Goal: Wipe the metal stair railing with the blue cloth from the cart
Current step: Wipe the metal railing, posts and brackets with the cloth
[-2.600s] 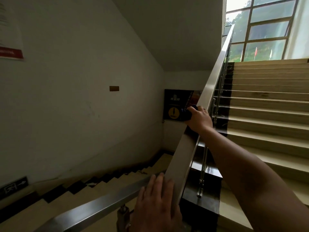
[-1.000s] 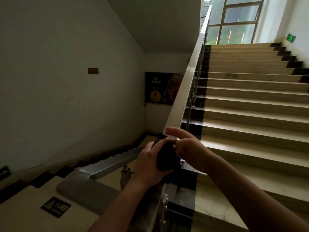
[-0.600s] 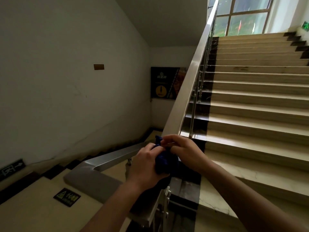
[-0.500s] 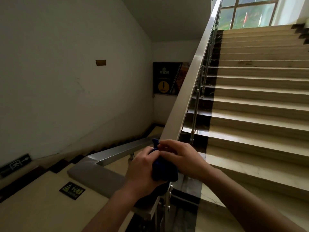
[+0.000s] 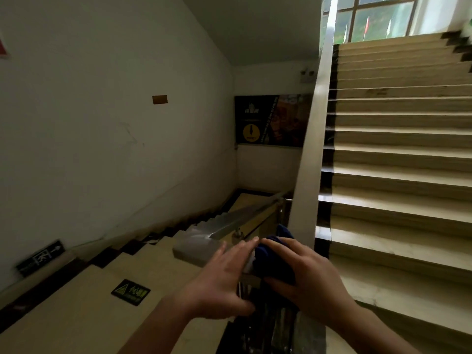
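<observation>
The metal stair railing (image 5: 313,139) climbs from the landing corner up to the window, and a lower section (image 5: 229,221) slopes down to the left. A dark blue cloth (image 5: 268,256) is bunched on the rail's bottom end. My right hand (image 5: 304,272) is wrapped over the cloth and grips it against the rail. My left hand (image 5: 219,277) is beside it with fingers spread, its fingertips touching the cloth's left edge. Part of the cloth is hidden under my right hand.
Beige steps with dark edging (image 5: 396,159) rise to the right of the rail. More steps (image 5: 107,267) descend at left beside a white wall. A dark poster (image 5: 270,120) hangs on the far wall. A warning sticker (image 5: 130,292) lies on the landing floor.
My left hand has let go of the cloth and opened its fingers. My right hand has closed over the cloth on the rail end. The view has tilted and shifted left.
</observation>
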